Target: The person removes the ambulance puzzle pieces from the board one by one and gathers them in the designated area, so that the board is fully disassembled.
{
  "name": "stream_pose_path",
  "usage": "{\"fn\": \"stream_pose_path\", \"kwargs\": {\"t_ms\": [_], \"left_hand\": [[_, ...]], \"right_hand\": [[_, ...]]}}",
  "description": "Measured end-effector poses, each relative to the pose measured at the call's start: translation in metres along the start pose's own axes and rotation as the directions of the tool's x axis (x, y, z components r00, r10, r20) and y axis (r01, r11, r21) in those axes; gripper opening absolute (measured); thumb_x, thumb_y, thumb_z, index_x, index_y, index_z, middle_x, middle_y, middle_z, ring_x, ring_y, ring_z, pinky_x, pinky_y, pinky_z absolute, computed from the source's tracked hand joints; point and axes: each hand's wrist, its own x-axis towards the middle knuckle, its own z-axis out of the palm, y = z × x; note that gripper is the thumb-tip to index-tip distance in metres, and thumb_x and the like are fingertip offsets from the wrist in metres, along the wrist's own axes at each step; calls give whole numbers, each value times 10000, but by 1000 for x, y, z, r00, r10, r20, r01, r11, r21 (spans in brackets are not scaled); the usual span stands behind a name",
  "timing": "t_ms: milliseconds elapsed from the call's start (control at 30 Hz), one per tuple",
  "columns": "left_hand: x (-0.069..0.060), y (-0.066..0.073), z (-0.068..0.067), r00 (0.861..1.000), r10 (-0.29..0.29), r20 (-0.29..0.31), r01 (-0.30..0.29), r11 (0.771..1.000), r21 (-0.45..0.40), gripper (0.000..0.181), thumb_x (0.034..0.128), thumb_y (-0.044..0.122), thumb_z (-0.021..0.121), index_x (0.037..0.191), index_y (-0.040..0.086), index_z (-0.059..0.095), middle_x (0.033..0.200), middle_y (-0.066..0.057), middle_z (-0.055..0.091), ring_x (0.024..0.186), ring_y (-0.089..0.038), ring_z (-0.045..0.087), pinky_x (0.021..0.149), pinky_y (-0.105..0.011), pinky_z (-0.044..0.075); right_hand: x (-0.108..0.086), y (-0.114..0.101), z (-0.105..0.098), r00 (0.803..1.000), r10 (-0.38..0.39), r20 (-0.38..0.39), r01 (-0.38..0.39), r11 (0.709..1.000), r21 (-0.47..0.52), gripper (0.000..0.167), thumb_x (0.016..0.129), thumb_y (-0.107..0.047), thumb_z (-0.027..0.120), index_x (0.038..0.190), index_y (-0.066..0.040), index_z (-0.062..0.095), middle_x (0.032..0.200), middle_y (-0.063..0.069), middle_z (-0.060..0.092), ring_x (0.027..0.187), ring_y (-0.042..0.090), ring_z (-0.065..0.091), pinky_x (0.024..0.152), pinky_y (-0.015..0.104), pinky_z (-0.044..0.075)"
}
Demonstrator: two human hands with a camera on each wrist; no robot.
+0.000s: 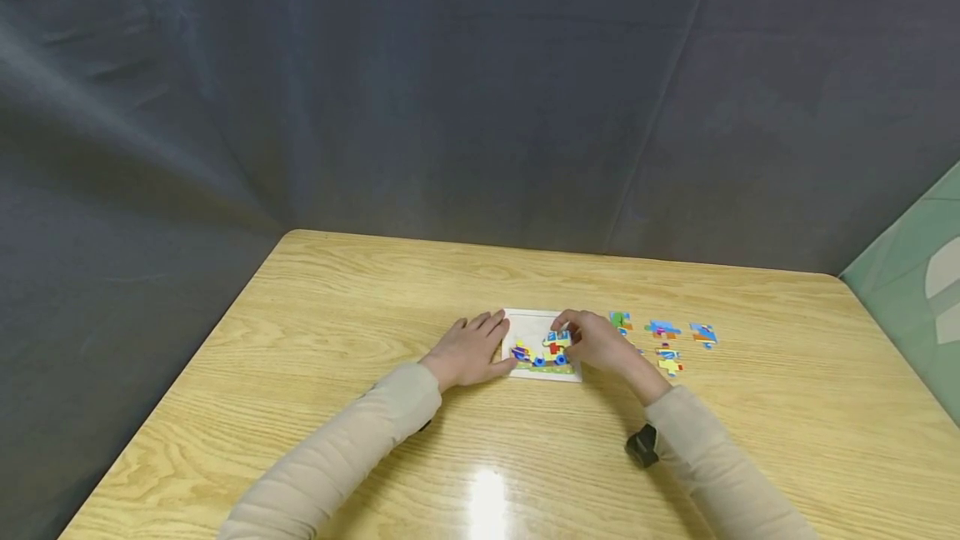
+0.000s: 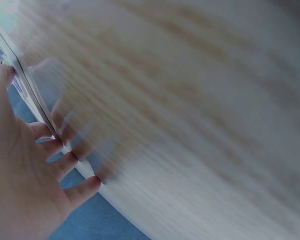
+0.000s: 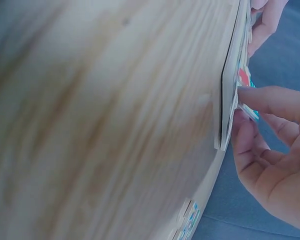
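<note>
A white-bordered jigsaw puzzle board [image 1: 528,320] lies on the table, its lower part filled with pieces that show a blue-wheeled vehicle on a green strip. My left hand [image 1: 471,353] rests at the board's left edge with spread, fairly straight fingers; in the left wrist view the thumb [image 2: 5,75] lies along that edge. Over the board's right side, my right hand [image 1: 597,342] pinches a puzzle piece [image 3: 249,113] between thumb and fingers. The piece is tilted at the board's surface in the right wrist view, and the fingers partly hide it.
Several loose puzzle pieces [image 1: 703,334] lie on the wooden table [image 1: 360,307] to the right of the board, some partly behind my right hand. A dark curtain [image 1: 480,107] hangs behind the table. A green panel [image 1: 911,248] stands at the far right.
</note>
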Motion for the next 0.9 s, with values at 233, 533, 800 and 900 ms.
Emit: {"fn": "stream_pose_path", "kwargs": {"t_ms": [233,533,800,900], "left_hand": [[-2,-1,1,1000,-5,14,5,1000,-12,717,981,601,289,1546,172,182,1624,6,137,1495,-199,181,1197,-467,231],[-3,-2,1,999,3,41,-1,999,-49,701,993,576,275,1552,176,142,1631,16,94,1506,-192,132,1215,-459,180],[-3,-3,0,999,5,37,-3,999,-52,704,992,582,265,1554,179,129,1632,23,82,1509,-188,118,1218,-458,170],[-2,-3,0,999,9,31,-7,999,-48,707,991,585,262,1553,176,133,1632,21,85,1508,-189,122,1217,-457,174]], "right_hand": [[-4,2,-1,1000,-13,-26,16,994,112,271,891,44,537,1139,22,645,902,139,593,785,190,541,616,260,421],[-20,5,-20,996,16,-91,2,981,195,245,909,-4,570,1140,66,612,920,146,596,795,160,552,625,252,460],[-40,20,-47,993,64,-100,-39,972,233,310,940,-86,574,1211,64,579,964,107,600,774,119,543,638,266,498],[-46,28,-56,990,91,-104,-63,968,245,339,948,-116,572,1240,58,562,975,80,590,742,89,548,620,258,495]]}}
